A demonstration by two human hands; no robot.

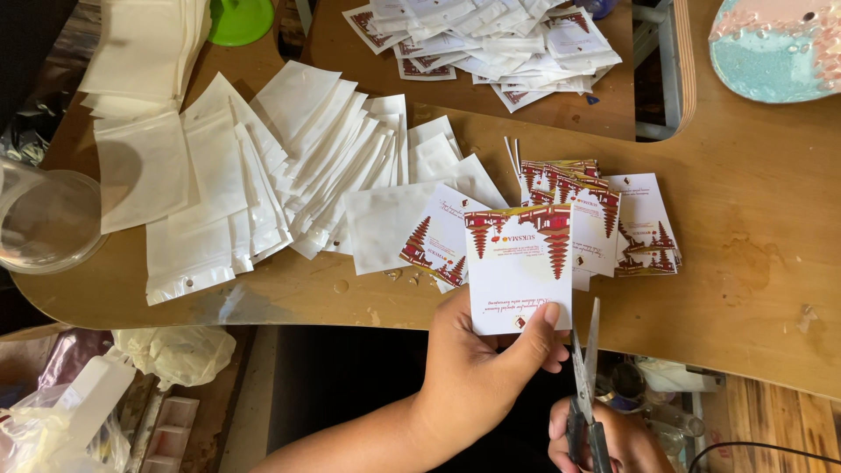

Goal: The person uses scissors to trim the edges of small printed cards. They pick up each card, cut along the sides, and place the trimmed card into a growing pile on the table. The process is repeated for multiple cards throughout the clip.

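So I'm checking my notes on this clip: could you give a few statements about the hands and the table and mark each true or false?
1. The left hand holds a printed card. True.
2. The right hand holds a pen. False: it holds scissors.
3. The scissors' blades are open. True.
4. The white pouches stand in one neat stack. False: they lie fanned out across the wooden table.
5. More printed cards lie beyond the held one. True.
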